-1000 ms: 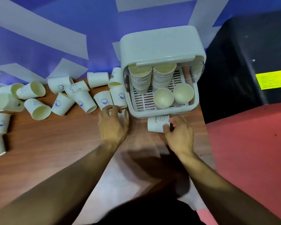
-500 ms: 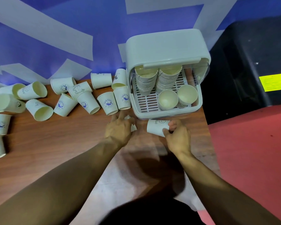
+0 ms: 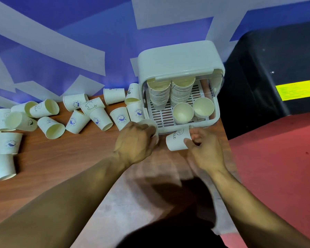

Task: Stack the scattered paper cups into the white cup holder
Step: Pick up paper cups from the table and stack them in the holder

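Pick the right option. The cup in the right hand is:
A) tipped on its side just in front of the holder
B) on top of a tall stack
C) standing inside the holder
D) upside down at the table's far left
A: the right hand pinches the cup, which is tipped sideways just outside the front edge of the holder, not inside it.

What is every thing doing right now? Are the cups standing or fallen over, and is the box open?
white cup holder: open at the front.
tall stacks: two, upright inside the holder.
scattered cups: mostly tipped over on the table.
left hand: grips a cup by the holder.
right hand: holds a HELLO cup tilted sideways.
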A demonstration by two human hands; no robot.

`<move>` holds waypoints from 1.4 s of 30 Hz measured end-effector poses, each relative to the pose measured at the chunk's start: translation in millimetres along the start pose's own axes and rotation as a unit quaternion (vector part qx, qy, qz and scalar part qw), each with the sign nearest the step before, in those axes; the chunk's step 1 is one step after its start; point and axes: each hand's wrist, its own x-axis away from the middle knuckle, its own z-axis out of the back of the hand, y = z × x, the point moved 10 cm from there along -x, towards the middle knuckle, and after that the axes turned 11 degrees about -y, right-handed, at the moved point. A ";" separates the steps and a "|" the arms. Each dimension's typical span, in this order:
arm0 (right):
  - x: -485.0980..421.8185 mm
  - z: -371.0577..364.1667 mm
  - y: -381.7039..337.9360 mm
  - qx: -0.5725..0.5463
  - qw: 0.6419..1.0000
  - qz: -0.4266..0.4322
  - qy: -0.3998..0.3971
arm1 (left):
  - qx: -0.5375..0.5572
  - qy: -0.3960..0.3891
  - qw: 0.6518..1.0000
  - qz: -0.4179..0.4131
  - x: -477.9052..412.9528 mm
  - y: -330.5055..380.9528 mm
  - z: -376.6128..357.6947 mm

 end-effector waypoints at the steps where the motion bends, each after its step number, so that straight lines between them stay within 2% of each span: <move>1: 1.8 8.7 -9.7 0.009 1.000 0.018 0.011 | 0.010 0.018 1.000 -0.002 -0.6 3.8 7.7; 8: 0.5 75.8 -52.6 0.082 0.981 0.135 0.113 | 0.073 0.138 0.988 -0.015 -17.4 29.0 48.2; 14: -23.0 103.5 -57.8 0.153 0.960 0.181 0.151 | 0.086 0.139 0.987 -0.014 -57.2 54.3 48.6; 19: -47.0 90.9 -55.9 0.226 0.947 0.199 0.113 | 0.037 0.094 0.995 0.007 -85.7 59.2 31.7; 24: -67.0 66.0 -42.0 0.295 0.936 0.182 0.057 | 0.034 0.068 0.996 -0.034 -100.9 62.6 18.5; 31: -76.3 42.1 -29.3 0.313 0.929 0.198 0.015 | 0.025 0.029 0.999 -0.020 -115.6 63.0 -2.3; 36: -88.6 28.2 -14.8 0.315 0.931 0.183 -0.028 | 0.087 -0.054 0.995 0.018 -124.7 45.7 -45.9; 42: -93.1 18.5 -9.8 0.295 0.940 0.169 -0.032 | 0.076 -0.061 0.995 0.010 -127.6 47.6 -51.4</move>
